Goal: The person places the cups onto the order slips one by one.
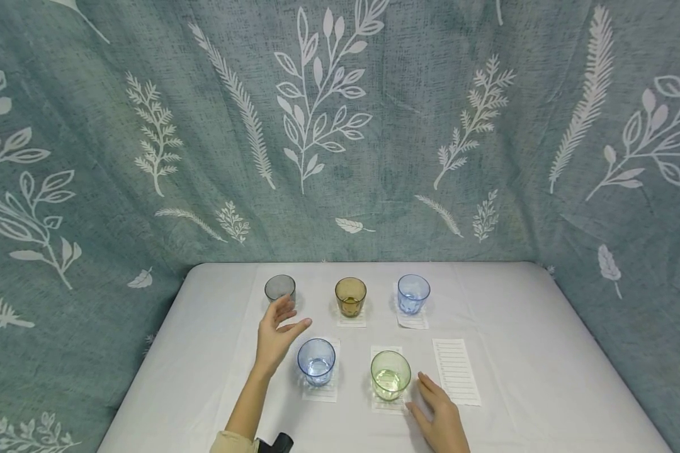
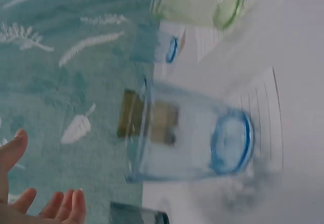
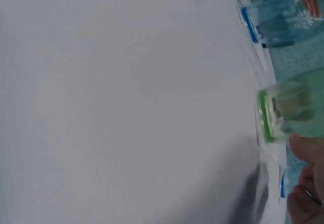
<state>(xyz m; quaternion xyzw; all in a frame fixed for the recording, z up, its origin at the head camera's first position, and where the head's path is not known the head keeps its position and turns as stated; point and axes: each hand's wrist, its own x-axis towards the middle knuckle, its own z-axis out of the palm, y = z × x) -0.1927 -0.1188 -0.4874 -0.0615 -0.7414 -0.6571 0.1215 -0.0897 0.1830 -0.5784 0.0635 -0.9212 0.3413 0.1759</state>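
My left hand (image 1: 274, 340) is raised with fingers spread, between the grey glass (image 1: 278, 286) behind and the near blue glass (image 1: 317, 363) to its right. Nothing lies between its thumb and fingers. In the left wrist view the near blue glass (image 2: 187, 138) stands apart from my fingertips. A green glass (image 1: 390, 377) stands on a printed paper slip. Just right of it is my right hand (image 1: 443, 416), thumb and fingers parted and loosely extended. The right wrist view has my thumb close to the green glass (image 3: 291, 107); whether they touch is unclear.
At the back of the white-covered table (image 1: 521, 352) stand an amber glass (image 1: 350, 294) and another blue glass (image 1: 413, 293), both on paper slips. An uncovered lined slip (image 1: 456, 371) lies to the right. A leaf-patterned green curtain (image 1: 396, 207) surrounds the back and sides.
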